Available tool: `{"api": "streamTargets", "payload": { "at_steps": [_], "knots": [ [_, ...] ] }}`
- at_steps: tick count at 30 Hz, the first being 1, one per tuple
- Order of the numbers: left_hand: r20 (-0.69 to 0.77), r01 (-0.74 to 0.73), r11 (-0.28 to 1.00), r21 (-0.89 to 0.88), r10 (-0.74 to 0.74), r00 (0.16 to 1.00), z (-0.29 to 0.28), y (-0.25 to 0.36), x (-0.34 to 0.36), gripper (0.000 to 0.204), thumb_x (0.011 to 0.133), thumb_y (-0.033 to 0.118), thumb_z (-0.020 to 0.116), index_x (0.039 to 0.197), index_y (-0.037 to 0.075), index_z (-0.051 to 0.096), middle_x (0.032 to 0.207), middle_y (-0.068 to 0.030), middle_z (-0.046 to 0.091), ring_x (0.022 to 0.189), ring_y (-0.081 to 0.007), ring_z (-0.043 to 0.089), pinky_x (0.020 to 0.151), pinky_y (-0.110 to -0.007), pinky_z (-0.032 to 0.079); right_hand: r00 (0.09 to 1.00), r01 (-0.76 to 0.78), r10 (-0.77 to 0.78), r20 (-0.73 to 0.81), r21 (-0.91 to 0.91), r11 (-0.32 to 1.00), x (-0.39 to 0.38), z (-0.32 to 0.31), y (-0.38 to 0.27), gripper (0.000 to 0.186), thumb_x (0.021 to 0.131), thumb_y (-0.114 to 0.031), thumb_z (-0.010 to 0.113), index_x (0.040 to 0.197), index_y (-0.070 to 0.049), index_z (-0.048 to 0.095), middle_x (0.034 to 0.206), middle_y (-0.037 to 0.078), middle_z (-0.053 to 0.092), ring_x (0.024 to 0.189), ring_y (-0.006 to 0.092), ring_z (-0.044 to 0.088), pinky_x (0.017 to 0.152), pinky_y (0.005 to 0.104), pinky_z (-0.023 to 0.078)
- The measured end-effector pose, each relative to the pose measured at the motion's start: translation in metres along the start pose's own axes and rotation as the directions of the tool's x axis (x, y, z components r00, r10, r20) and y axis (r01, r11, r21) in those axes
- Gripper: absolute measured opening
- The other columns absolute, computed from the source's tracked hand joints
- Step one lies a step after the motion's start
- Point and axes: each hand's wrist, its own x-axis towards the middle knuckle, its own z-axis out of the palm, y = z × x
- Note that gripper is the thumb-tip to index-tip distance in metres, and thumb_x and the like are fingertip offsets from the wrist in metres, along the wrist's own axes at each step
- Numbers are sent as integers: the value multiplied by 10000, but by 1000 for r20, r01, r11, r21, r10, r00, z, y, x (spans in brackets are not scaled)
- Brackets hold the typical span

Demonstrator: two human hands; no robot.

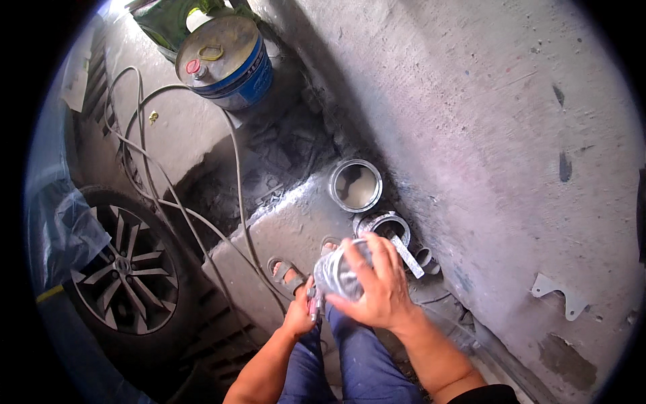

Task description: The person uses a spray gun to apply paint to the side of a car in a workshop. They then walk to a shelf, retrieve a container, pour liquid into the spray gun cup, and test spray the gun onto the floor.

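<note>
My left hand (301, 315) is closed round the handle of what looks like a spray gun (314, 304), of which a small pink and metal part shows. Above it sits a cloudy, see-through plastic cup (335, 275), seemingly part of the gun. My right hand (382, 289) wraps the top and right side of this cup, its fingers bent over the rim. The palm hides much of the cup. Just beyond my right fingers stands an open can (385, 219) with a pale, paint-crusted stick (406, 257) leaning out of it.
Behind it is an open tin (355, 186) with pale liquid. A blue drum (232, 64) stands at the far left by broken ground. A looping hose (235, 158) crosses the floor. The car wheel (124, 269) and plastic sheeting (64, 215) are left; a rough wall (484, 135) rises right.
</note>
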Motion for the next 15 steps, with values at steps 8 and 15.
{"api": "streamTargets", "payload": {
  "at_steps": [8, 15],
  "knots": [
    [129, 30, 997, 66, -38, 991, -12, 13, 2, 712, 829, 88, 532, 1457, 203, 216, 783, -232, 620, 711, -415, 607, 658, -444, 471, 877, 425, -438, 198, 105, 899, 8, -50, 22, 758, 591, -380, 802, 1225, -99, 495, 1277, 222, 429, 1129, 382, 450, 920, 469, 414],
    [-342, 191, 957, 221, -107, 934, -9, 35, 3, 755, 797, 113, 579, 1453, 161, 210, 936, -184, 656, 789, -392, 635, 678, -424, 497, 967, -193, 211, -145, 130, 973, -3, -5, 6, 776, 716, -397, 731, 1302, 4, 418, 1289, 280, 381, 1163, 427, 402, 963, 505, 350]
  ]
}}
